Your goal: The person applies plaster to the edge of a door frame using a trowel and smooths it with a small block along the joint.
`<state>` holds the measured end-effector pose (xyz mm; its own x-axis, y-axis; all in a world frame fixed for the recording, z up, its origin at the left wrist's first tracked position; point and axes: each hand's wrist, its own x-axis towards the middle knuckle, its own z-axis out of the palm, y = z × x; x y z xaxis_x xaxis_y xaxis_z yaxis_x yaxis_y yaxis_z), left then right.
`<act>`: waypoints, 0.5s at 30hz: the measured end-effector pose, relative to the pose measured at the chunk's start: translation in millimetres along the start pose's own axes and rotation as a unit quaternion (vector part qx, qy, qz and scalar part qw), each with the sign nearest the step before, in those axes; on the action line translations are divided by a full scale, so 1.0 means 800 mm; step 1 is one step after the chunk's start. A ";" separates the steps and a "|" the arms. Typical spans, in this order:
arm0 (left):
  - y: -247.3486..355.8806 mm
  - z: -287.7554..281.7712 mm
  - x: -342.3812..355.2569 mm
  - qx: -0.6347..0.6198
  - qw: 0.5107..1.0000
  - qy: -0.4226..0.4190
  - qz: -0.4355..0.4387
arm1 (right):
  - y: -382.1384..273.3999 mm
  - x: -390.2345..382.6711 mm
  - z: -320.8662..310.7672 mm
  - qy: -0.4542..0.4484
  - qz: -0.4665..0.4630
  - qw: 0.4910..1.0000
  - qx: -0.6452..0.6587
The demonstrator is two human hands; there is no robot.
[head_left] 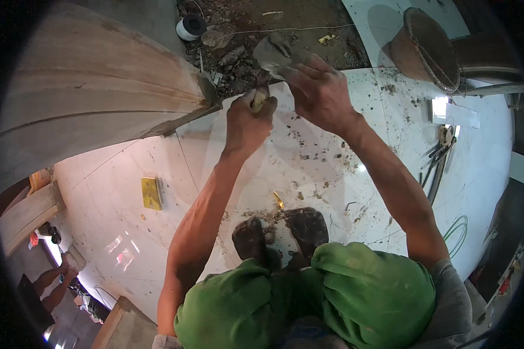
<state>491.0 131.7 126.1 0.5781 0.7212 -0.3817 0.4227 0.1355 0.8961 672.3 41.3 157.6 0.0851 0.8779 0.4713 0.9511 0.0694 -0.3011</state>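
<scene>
A trowel (270,53) with a grey, mortar-smeared blade is held over the edge where white tile meets rough ground. My left hand (247,125) is closed round its pale yellowish handle, thumb up. Against the right side of the blade, my right hand (323,96) has its fingers curled, gripping near the blade's edge; the fingertips are partly hidden. Below both hands lies the white tile floor (250,168), scattered with dark crumbs of mortar.
Dirt and rubble (233,58) fill the gap ahead, with a wire spool (191,27) beside it. A wooden post (110,87) stands left. A mortar-caked bucket (428,52) is at far right. A yellow box (151,193) lies on the tiles. Another person's hands (64,273) show at lower left.
</scene>
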 end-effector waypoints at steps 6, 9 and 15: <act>-0.013 -0.005 -0.020 0.056 0.995 -0.038 0.073 | 0.121 0.024 0.054 -0.105 0.240 0.964 -0.045; -0.005 -0.013 -0.028 0.066 0.996 -0.062 -0.010 | 0.101 0.019 0.039 0.017 0.120 0.990 -0.071; -0.018 -0.011 -0.019 0.079 0.996 -0.037 0.023 | -0.005 -0.004 0.005 -0.023 0.041 0.997 0.063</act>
<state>470.0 125.0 121.2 0.6472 0.6710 -0.3619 0.4952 -0.0090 0.8688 667.3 40.2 153.7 0.1439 0.9036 0.4035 0.8966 0.0535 -0.4396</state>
